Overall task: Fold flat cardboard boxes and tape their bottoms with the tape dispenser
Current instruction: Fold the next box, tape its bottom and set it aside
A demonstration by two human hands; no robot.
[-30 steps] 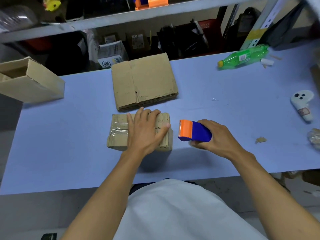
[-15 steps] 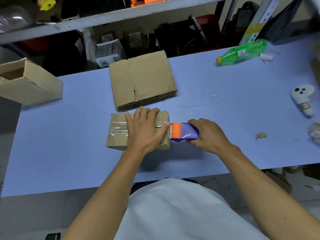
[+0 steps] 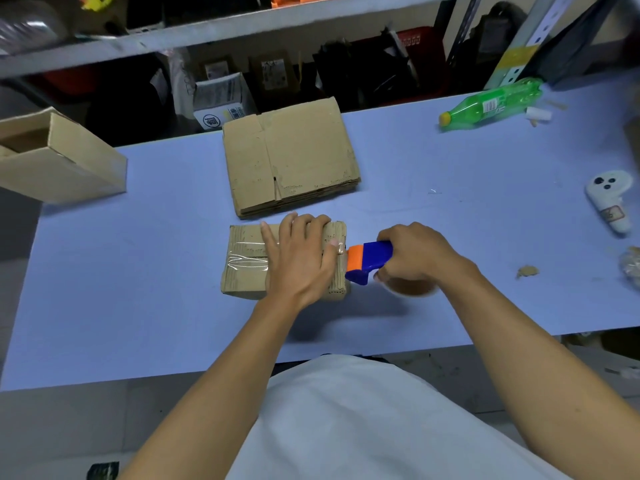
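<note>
Taping step in hand. At frame centre, the left hand lies flat, open, pinning the box. The right hand grips the tape dispenser at the box's right edge. Next, likely: cut the tape.

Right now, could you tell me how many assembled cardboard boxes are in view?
2: the box being taped under the left hand, and the open box at the table's far left. The flat stack isn't folded; shelf clutter may hide others.

Flat boxes lie behind folded box; dispenser right.
</note>
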